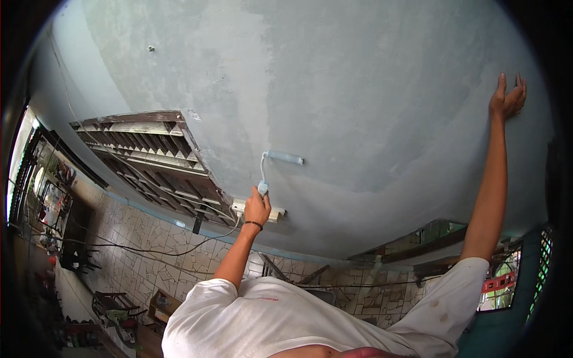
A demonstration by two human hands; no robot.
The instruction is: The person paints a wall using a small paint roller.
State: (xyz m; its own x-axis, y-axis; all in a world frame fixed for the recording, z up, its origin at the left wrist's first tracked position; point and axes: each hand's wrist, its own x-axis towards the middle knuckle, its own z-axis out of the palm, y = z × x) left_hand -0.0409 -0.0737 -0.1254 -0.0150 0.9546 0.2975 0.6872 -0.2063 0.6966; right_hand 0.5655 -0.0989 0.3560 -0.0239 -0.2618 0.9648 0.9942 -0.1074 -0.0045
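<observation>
My left hand point(257, 206), with a dark beaded bracelet at the wrist, grips the handle of a paint roller point(285, 157). The roller's narrow, pale blue-grey sleeve lies close to or against the grey wall point(340, 107); which of the two I cannot tell. Lighter and darker patches cover the wall, with a lighter vertical band above the roller. My right hand point(509, 99) is raised far to the right, at the wall, holding nothing, its fingers apart. Just below my left hand, a pale power strip point(277, 214) is fixed to the wall with a plug in it.
Left of the roller is a dark wooden louvred shutter point(152, 156). Cables point(179, 254) hang across the room above the irregularly tiled floor point(121, 223). A wooden chair point(117, 304) and a small wooden cabinet point(162, 306) stand lower left. A fixing point(151, 49) protrudes from the upper wall.
</observation>
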